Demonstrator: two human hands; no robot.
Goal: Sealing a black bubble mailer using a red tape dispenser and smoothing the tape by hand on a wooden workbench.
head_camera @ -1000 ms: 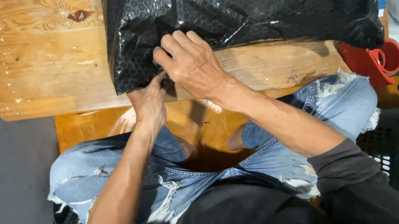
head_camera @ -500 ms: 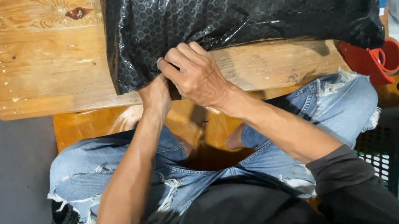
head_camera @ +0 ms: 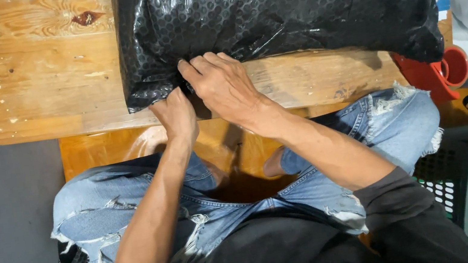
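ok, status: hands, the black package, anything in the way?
Left hand pinching the near edge of the black bubble-wrap package. Right hand pressed on the same edge. Package lies on the wooden table. Nothing in the way.

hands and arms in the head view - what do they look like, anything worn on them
Both the left hand and the right hand are bare, with no gloves, rings or watch visible. The forearms are bare too. Dark charcoal sleeves are pushed up to about the elbows.
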